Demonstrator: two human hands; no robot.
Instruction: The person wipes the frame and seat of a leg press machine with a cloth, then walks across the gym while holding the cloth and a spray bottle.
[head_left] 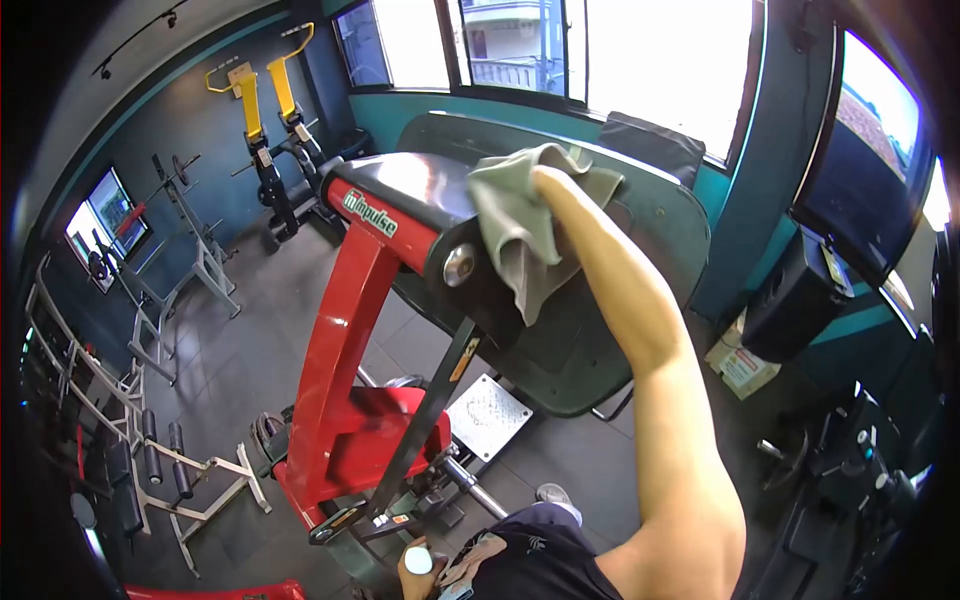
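Note:
My right hand [548,180] is pressed to a grey-green cloth [515,205], its fingers mostly hidden in the folds. The cloth lies over the top end of a red and black gym machine [345,330] marked "Impulse" and hangs down over the dark panel [660,240] beside it. Low in the view, close to my body, my left hand [412,578] is closed around an object with a white rounded top [418,560]. The rest of that object is hidden, so its kind cannot be made out.
A metal footplate [487,415] sits below the panel. Weight benches and racks [205,260] line the left side, and a yellow-armed machine [265,105] stands at the back. On the right are a cardboard box [740,365], a black speaker [795,295] and a wall screen [870,140].

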